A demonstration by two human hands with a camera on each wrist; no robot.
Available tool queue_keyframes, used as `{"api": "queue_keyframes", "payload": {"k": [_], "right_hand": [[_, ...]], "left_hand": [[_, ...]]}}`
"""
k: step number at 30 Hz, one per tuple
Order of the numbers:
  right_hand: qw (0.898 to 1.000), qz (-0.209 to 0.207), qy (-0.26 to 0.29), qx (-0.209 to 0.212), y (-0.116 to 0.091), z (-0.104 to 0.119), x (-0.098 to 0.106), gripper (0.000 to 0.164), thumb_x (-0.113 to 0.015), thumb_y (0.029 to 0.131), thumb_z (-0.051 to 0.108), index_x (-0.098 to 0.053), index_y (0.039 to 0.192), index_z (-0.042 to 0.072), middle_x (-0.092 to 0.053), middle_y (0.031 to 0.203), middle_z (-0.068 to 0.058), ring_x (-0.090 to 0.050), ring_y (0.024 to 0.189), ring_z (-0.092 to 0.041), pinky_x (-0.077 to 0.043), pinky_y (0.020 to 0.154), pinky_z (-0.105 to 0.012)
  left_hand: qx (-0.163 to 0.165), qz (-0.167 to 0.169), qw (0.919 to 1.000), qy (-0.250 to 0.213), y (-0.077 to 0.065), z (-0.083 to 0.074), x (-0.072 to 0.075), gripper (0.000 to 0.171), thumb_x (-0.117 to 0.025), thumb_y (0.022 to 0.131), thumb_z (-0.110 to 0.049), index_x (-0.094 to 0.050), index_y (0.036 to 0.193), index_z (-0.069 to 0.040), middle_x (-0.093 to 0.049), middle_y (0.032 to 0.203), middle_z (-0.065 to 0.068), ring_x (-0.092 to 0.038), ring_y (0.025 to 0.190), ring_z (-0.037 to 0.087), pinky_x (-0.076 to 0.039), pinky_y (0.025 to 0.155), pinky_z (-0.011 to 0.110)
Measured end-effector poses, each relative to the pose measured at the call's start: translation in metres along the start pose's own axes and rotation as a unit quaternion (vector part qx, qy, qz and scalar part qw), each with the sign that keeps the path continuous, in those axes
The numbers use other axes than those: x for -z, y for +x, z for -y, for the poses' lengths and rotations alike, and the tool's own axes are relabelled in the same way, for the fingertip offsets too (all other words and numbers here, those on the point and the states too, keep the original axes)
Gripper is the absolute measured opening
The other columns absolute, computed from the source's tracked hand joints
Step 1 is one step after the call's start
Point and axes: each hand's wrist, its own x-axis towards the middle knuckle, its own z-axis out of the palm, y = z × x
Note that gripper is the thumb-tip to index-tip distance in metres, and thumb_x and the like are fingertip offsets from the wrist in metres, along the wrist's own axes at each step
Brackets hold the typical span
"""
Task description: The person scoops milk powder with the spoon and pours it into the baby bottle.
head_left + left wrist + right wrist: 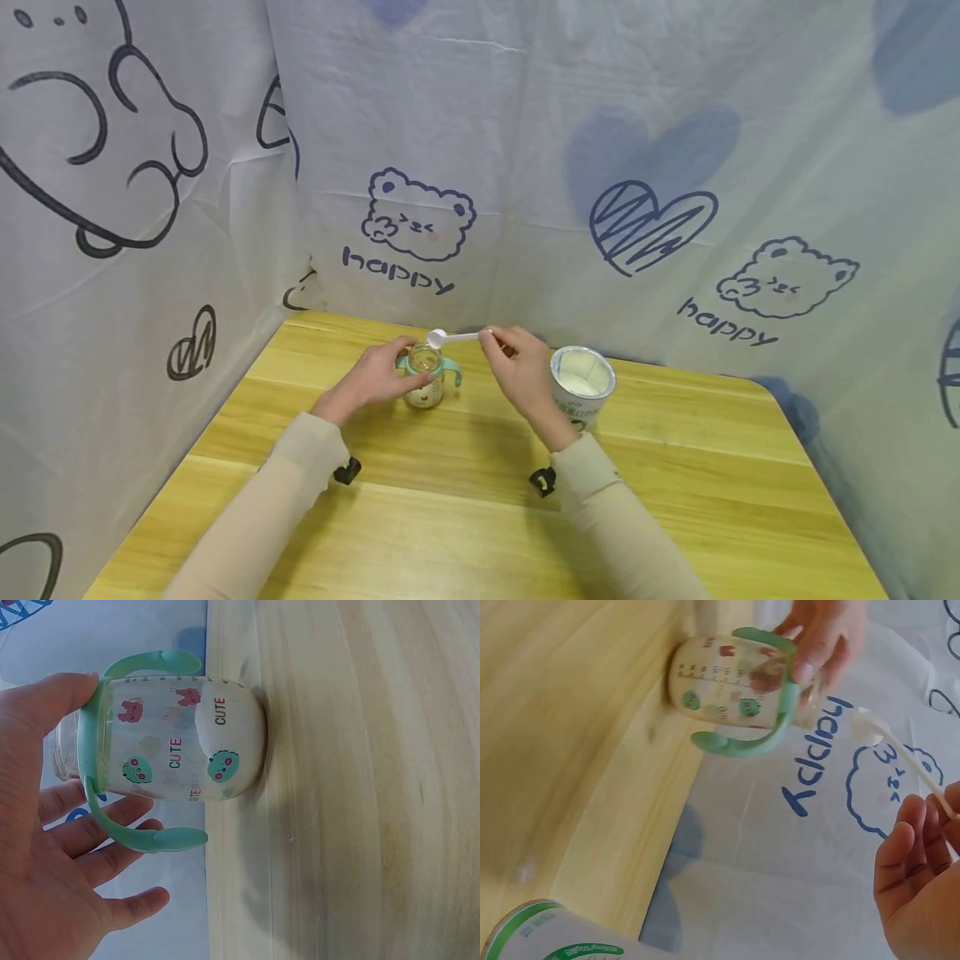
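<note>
A clear baby bottle with a mint-green two-handled collar stands upright on the table, its mouth uncapped. Cartoon prints and pale contents in its lower part show in the left wrist view. My left hand grips it around the collar and neck, thumb on one side and fingers on the other. Between the thumb and fingers of my right hand is the handle end of a white scoop. The scoop's bowl is close over the bottle's mouth. What the bowl contains is hidden.
An open can of pale powder, white with green print, stands right of the bottle beside my right wrist. Printed cloth hangs behind and left of the wooden table, close to its back edge.
</note>
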Motion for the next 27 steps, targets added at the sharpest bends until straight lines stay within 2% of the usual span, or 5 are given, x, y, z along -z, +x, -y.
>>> {"api": "queue_keyframes", "payload": {"k": [5,12,19,23,27], "right_hand": [[0.997,-0.01,0.038,-0.06,0.003,0.004,0.012,0.018,-0.072,0.101,0.018,-0.084,0.104,0.005,-0.07,0.078,-0.011,-0.059,0.064,-0.007,-0.048,0.057,-0.018],[0.993,-0.031,0.033,-0.105,0.007,0.003,0.038,0.021,-0.069,0.102,0.021,-0.084,0.105,0.006,-0.072,0.084,-0.013,-0.062,0.061,-0.009,-0.051,0.055,-0.021],[0.986,-0.064,0.017,-0.154,0.003,-0.001,0.067,0.025,-0.069,0.101,0.024,-0.082,0.109,0.003,-0.074,0.092,-0.016,-0.062,0.062,-0.003,-0.053,0.061,-0.018],[0.98,-0.095,0.008,-0.173,0.001,-0.008,0.081,0.025,-0.069,0.1,0.022,-0.081,0.108,0.003,-0.075,0.091,-0.014,-0.063,0.062,-0.003,-0.053,0.061,-0.017],[0.976,-0.133,-0.003,-0.174,-0.002,-0.014,0.096,0.023,-0.069,0.1,0.02,-0.08,0.104,0.001,-0.072,0.081,-0.004,-0.061,0.059,-0.003,-0.05,0.057,-0.016]], "left_hand": [[-0.002,-0.002,1.0,-0.001,0.0,0.0,0.0,0.078,-0.076,0.092,-0.052,-0.051,0.151,-0.007,-0.065,0.141,0.022,-0.062,0.13,0.04,-0.05,0.113,0.058],[-0.002,0.001,1.0,0.0,0.0,-0.001,0.001,0.078,-0.076,0.093,-0.052,-0.051,0.152,-0.006,-0.065,0.141,0.022,-0.062,0.131,0.04,-0.051,0.113,0.057],[-0.014,0.001,0.9999,0.005,-0.001,-0.001,0.003,0.08,-0.074,0.094,-0.053,-0.051,0.153,-0.004,-0.064,0.143,0.024,-0.061,0.132,0.042,-0.05,0.114,0.057],[-0.013,0.001,0.9999,0.005,-0.001,-0.001,0.004,0.081,-0.074,0.094,-0.053,-0.05,0.153,-0.004,-0.063,0.144,0.024,-0.061,0.133,0.042,-0.049,0.114,0.057],[-0.014,0.0,0.9999,0.004,-0.001,0.0,0.004,0.081,-0.074,0.094,-0.053,-0.05,0.154,-0.004,-0.064,0.144,0.024,-0.061,0.133,0.042,-0.049,0.114,0.057]]}}
